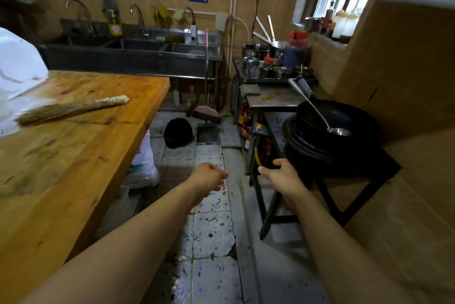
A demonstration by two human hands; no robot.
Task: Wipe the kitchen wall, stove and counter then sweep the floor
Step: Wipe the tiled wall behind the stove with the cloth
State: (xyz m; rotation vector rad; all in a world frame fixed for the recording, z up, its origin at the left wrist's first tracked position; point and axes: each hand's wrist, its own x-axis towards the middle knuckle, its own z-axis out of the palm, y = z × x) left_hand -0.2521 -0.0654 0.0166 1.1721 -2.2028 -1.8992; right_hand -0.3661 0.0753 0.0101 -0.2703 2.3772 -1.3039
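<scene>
Whisk broom (pixel 71 109) on wooden counter (pixel 73 156); wok (pixel 330 121) on stove (pixel 320 156).

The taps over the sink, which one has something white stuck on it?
The right-hand tap, under the right blue sign: a white block hangs below its spout. The left tap and middle tap are bare metal.

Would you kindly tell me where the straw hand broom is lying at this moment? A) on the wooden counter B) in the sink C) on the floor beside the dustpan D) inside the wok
A: the straw hand broom lies flat on the wooden counter, with neither hand touching it.
</scene>
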